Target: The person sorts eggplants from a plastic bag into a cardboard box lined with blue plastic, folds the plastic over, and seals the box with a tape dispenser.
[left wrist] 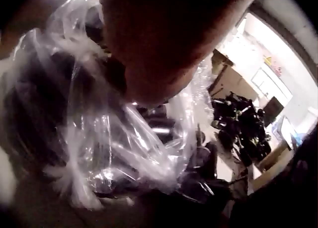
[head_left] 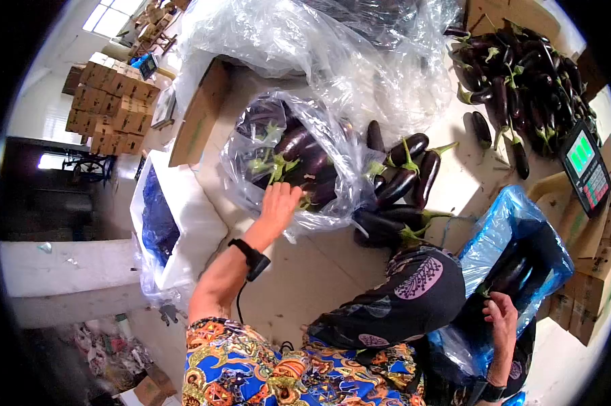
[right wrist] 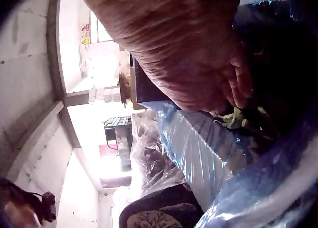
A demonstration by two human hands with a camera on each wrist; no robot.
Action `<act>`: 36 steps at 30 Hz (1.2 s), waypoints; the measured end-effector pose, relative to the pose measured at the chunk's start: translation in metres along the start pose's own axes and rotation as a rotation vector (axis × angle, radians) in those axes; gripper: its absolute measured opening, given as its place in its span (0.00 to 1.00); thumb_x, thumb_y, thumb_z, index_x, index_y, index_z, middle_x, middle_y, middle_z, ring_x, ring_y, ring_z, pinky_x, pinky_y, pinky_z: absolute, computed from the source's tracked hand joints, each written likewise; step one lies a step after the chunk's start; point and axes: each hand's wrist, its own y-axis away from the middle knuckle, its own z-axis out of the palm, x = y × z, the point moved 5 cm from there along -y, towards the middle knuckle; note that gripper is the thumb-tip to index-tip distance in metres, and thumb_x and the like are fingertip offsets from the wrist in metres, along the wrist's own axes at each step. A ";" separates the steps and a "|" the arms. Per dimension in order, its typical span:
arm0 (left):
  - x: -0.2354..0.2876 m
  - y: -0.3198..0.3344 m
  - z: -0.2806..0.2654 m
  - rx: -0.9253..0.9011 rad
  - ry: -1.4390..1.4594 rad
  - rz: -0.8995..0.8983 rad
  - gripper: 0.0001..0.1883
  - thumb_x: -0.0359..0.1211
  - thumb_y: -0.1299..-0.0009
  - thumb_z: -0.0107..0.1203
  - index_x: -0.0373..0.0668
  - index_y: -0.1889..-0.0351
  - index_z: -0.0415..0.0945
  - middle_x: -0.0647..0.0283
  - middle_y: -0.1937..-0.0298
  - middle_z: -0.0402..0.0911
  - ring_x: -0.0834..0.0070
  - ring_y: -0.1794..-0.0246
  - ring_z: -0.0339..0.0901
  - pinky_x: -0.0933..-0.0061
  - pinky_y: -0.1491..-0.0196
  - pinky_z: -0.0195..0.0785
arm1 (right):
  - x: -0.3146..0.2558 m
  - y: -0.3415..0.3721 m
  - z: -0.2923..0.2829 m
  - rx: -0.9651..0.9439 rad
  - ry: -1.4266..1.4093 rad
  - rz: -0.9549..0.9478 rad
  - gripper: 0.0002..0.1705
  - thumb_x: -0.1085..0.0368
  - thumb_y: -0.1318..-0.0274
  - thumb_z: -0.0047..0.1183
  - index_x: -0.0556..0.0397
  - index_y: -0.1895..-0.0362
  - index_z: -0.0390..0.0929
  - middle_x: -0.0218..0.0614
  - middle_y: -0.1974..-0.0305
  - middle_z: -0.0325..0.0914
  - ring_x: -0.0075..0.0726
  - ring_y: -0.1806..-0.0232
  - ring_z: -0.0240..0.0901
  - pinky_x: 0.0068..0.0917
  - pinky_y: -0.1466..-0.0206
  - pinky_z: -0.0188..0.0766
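Note:
My left hand [head_left: 278, 206] reaches over the near rim of a clear plastic bag [head_left: 234, 159] filled with dark purple eggplants [head_left: 312, 162]. Its fingertips are among the green stem ends; how they lie on the eggplants is hidden. In the left wrist view the dark forearm and hand cover part of the bag [left wrist: 94, 123]. On the other side, my right hand [head_left: 500, 314] is inside a box lined with blue plastic [head_left: 491, 216]. Its thumb and fingers pinch the green stem [right wrist: 236, 118] of an eggplant [head_left: 511, 274] lying in the box.
Loose eggplants [head_left: 400, 186] lie on the floor beside the bag, near my knee [head_left: 413, 284]. A big eggplant pile [head_left: 515, 81] is at the upper right, behind a digital scale display [head_left: 582, 159]. A white foam box [head_left: 200, 223] stands left, with stacked cartons [head_left: 109, 101] beyond.

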 end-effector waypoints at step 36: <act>0.033 -0.049 0.018 0.302 0.943 -0.535 0.10 0.37 0.30 0.55 0.41 0.61 0.80 0.56 0.65 0.82 0.62 0.65 0.79 0.64 0.57 0.71 | 0.019 0.007 -0.015 0.024 0.009 -0.013 0.22 0.57 0.37 0.57 0.60 0.45 0.76 0.34 0.60 0.80 0.25 0.64 0.76 0.22 0.62 0.70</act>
